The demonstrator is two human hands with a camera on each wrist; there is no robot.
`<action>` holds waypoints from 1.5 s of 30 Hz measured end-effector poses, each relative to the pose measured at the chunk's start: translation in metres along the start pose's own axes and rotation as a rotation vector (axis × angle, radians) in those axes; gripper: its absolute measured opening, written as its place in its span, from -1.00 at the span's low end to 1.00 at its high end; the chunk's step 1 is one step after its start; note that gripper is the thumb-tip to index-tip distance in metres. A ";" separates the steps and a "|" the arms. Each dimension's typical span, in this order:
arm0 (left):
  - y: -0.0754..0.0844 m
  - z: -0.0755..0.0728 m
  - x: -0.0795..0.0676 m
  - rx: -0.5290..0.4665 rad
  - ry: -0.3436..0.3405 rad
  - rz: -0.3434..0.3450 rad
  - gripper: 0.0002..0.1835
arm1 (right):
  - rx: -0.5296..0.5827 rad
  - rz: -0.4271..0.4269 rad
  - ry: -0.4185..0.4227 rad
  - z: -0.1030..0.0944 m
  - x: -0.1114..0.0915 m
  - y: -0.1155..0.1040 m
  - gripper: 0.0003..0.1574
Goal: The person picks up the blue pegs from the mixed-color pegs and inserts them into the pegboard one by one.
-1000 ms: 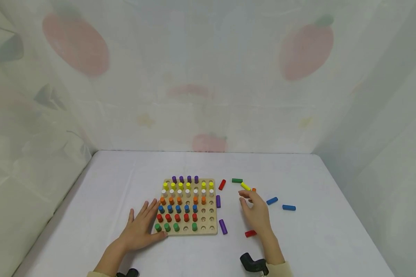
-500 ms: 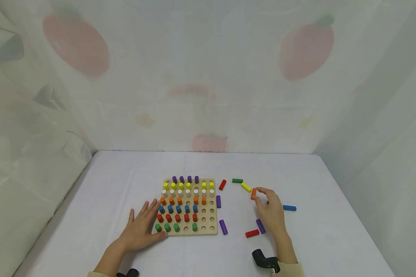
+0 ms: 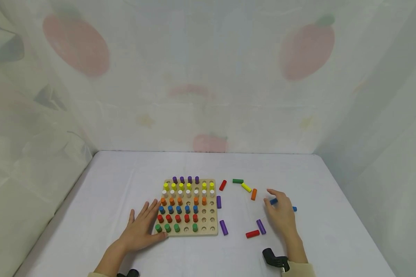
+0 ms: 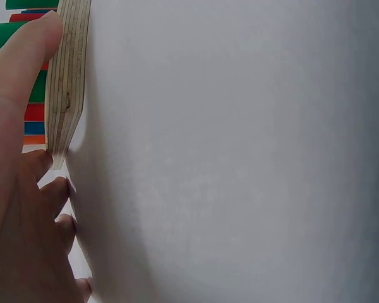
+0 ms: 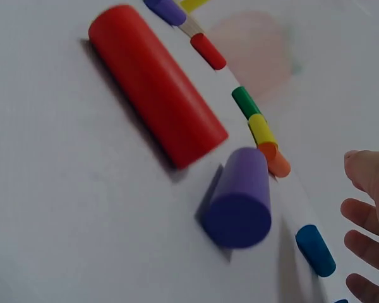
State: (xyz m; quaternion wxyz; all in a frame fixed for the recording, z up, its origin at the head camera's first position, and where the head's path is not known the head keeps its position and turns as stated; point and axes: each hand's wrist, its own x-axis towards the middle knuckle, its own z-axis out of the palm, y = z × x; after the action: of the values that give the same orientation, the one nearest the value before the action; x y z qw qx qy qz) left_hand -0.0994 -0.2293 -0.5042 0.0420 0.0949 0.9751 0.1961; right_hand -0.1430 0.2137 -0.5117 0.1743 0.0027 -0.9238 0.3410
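Observation:
A wooden pegboard [image 3: 208, 230] stands on the table, with upright pegs in rows of purple, yellow, white, orange, blue, red and green. My left hand [image 3: 138, 230] rests against its left side with fingers spread. In the left wrist view the thumb [image 4: 35, 44] touches the board's edge [image 4: 68, 69]. My right hand [image 3: 282, 215] hovers around a blue peg [image 3: 273, 201] lying to the right, thumb and index finger apart. The right wrist view shows a gap between the fingers [image 5: 363, 214] and that blue peg [image 5: 315, 250]. A second blue peg [image 3: 294, 209] is partly hidden behind this hand.
Between board and right hand lie loose pegs: orange [image 3: 254, 194], yellow [image 3: 246, 187], green [image 3: 237, 181], two red, including a near one [image 3: 252, 234], and three purple, one [image 3: 261, 226] beside that red peg. Black wrist mounts [image 3: 275, 259] sit at the wrists.
My right hand has moved rightward, from near the yellow and orange pegs, past the orange one, to the blue peg. The loose pegs stay in place. The left hand has not moved.

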 end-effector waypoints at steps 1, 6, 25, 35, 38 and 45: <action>0.000 0.000 0.000 0.000 0.002 0.003 0.12 | -0.014 -0.010 0.002 0.000 0.000 0.002 -0.54; 0.000 0.000 0.000 0.007 0.008 0.007 0.11 | -0.107 0.006 0.018 -0.001 -0.001 0.010 -0.49; -0.002 0.001 0.000 0.003 0.001 0.003 0.12 | -0.218 0.168 -0.059 -0.006 -0.004 0.018 -0.37; 0.000 -0.001 -0.001 0.001 0.010 0.015 0.11 | -0.246 0.169 -0.056 -0.003 -0.005 0.019 -0.34; 0.000 -0.001 -0.001 0.004 0.004 0.010 0.11 | -0.258 0.159 -0.049 -0.003 -0.004 0.018 -0.36; 0.001 -0.002 -0.001 0.001 0.005 0.009 0.11 | -0.269 0.159 -0.057 -0.004 -0.004 0.016 -0.40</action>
State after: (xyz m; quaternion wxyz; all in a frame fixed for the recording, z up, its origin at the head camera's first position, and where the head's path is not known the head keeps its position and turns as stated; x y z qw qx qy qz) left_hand -0.0980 -0.2292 -0.5020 0.0386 0.0987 0.9748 0.1962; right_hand -0.1399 0.2275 -0.5204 0.1191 -0.0841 -0.9629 0.2269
